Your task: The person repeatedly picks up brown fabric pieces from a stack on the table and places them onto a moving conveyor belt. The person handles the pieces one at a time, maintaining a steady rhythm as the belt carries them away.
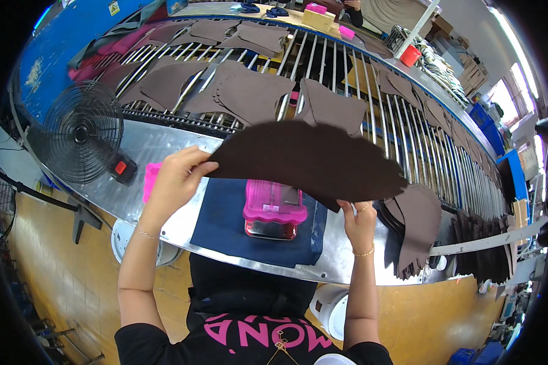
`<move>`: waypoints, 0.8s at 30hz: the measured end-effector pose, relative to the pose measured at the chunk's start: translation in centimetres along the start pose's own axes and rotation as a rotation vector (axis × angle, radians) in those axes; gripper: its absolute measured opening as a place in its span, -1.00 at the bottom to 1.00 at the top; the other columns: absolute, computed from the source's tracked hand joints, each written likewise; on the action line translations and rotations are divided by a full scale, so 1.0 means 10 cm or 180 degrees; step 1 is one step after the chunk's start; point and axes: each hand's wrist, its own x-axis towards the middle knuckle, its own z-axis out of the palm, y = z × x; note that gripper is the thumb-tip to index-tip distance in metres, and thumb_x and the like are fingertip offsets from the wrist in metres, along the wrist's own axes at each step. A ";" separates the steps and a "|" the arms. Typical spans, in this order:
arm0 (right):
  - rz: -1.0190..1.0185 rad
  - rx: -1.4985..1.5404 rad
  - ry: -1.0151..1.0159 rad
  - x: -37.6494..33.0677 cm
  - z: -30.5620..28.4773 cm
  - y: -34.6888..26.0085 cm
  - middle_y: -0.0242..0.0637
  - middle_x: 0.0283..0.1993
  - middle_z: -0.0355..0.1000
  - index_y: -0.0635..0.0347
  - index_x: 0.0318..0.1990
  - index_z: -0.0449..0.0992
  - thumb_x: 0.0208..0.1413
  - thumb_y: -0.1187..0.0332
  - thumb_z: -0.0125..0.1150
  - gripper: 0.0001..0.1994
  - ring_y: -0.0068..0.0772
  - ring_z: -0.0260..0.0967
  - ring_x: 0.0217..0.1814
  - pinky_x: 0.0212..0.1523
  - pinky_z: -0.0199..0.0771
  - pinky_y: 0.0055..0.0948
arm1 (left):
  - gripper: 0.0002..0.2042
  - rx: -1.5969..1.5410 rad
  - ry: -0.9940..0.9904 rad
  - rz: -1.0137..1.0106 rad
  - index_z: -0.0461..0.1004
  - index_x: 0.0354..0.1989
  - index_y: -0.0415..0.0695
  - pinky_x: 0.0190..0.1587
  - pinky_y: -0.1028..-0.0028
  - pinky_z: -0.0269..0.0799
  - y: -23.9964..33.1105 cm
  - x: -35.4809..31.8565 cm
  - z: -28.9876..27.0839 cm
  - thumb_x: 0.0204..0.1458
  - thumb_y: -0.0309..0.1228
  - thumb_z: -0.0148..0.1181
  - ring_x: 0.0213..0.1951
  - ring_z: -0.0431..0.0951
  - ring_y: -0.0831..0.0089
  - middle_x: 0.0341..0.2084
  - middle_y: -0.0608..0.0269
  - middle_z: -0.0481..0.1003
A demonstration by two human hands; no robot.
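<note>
A dark brown cut piece of sheet material is held up in front of me, curved along its lower side and wavy along its right edge. My left hand pinches its left end between thumb and fingers. My right hand grips its lower edge near the right side. Below it, a pink-lidded container sits on a dark blue cloth on the metal table. A fanned stack of brown cut pieces lies to the right of my right hand.
A black fan stands at the left of the table. Beyond the table runs a rack of metal rollers carrying several brown pieces. More dark pieces hang at the right, beside a pale curved bar.
</note>
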 end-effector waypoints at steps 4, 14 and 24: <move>0.0674 0.0016 0.0211 -0.46 -0.15 0.23 -0.19 -0.37 0.54 0.24 -0.31 0.57 0.02 0.51 0.24 -0.92 -0.20 0.46 -0.28 -0.15 0.38 -0.36 | -0.91 0.0203 -0.0242 0.0499 0.51 -0.40 -0.28 -0.43 0.29 0.30 0.10 0.15 0.30 -0.07 -0.53 0.22 -0.51 0.41 0.11 -0.56 0.07 0.38; 0.1093 0.0669 0.1883 -0.90 -1.12 0.34 -0.54 -0.40 0.31 0.28 -0.26 0.45 0.18 0.45 0.18 -0.91 -0.77 0.14 -0.39 -0.38 0.14 -0.75 | -0.87 0.0217 -0.0981 0.1805 0.56 -0.48 -0.20 -0.23 0.31 0.34 0.60 0.52 1.06 -0.16 -0.41 0.35 -0.26 0.38 0.23 -0.38 0.22 0.36; 0.1732 0.1488 0.1494 -1.31 -1.57 0.49 -0.50 -0.29 0.38 0.26 -0.15 0.48 0.20 0.44 0.15 -0.87 -0.72 0.26 -0.27 -0.18 0.23 -0.73 | -0.58 -0.1389 -0.2292 0.1377 0.46 -0.25 -0.32 -0.47 0.43 0.23 1.67 1.20 1.41 0.04 -0.11 0.25 -0.57 0.25 0.50 -0.64 0.17 0.32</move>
